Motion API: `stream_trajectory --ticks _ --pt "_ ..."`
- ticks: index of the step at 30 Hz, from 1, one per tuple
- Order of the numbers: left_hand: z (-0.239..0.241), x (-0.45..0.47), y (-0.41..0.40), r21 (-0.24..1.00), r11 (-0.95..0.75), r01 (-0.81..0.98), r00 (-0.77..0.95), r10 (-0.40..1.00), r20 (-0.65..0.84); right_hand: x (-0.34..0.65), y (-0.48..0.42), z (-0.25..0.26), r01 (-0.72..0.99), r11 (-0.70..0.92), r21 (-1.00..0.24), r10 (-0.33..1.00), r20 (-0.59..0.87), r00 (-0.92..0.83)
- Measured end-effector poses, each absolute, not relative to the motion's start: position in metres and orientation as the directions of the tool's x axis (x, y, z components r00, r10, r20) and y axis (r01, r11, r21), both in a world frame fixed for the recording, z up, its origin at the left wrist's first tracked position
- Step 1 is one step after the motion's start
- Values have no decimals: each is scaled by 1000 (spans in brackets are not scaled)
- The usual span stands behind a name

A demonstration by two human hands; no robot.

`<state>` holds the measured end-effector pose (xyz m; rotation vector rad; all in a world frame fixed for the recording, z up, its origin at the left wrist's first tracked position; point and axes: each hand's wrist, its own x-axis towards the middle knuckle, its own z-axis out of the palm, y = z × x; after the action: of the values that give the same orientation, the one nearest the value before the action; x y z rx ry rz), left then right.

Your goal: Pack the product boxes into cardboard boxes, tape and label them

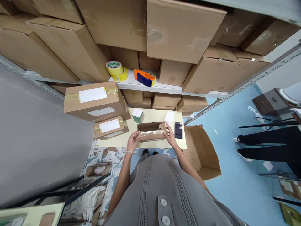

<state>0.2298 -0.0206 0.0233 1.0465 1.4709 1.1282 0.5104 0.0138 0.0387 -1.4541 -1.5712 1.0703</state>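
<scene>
A small cardboard box (151,131) with clear tape across its front lies on the pale yellow table (117,142). My left hand (133,140) grips the box's left end, fingers curled on the taped edge. My right hand (169,135) holds its right end, fingers pressed against the flap. A black phone (178,130) lies just right of my right hand. A small green and white carton (138,115) stands behind the box, and a white slip (169,116) lies at the back right.
Two taped parcels (96,100) with white labels are stacked at the table's left. Yellow tape rolls (116,69) and an orange-blue tape dispenser (144,78) sit on the shelf among cartons. An open empty carton (202,150) stands right of the table. Paper scraps (101,175) litter the floor. Another person's legs (263,146) at right.
</scene>
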Motion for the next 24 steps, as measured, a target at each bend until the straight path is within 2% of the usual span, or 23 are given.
stream_trajectory --ticks 4,8,11,15,20,24 --pt "19 239 -20 989 136 66 -230 966 -117 510 21 51 587 17 -809 999 -13 -47" --pt "22 238 -19 989 115 88 -207 974 -95 507 37 69 746 57 -664 993 -39 -111" --pt "26 235 -17 987 125 100 -187 977 -105 505 46 78 784 94 -614 984 -61 -167" --pt "29 235 -14 983 101 151 -165 983 -75 504 43 78 824 96 -558 987 -54 -152" --pt "29 239 -12 943 27 332 -140 990 21 498 25 67 894 87 -440 991 -54 -123" --pt "31 243 -13 872 59 487 -111 994 -5 490 14 60 913 90 -399 991 -58 -123"
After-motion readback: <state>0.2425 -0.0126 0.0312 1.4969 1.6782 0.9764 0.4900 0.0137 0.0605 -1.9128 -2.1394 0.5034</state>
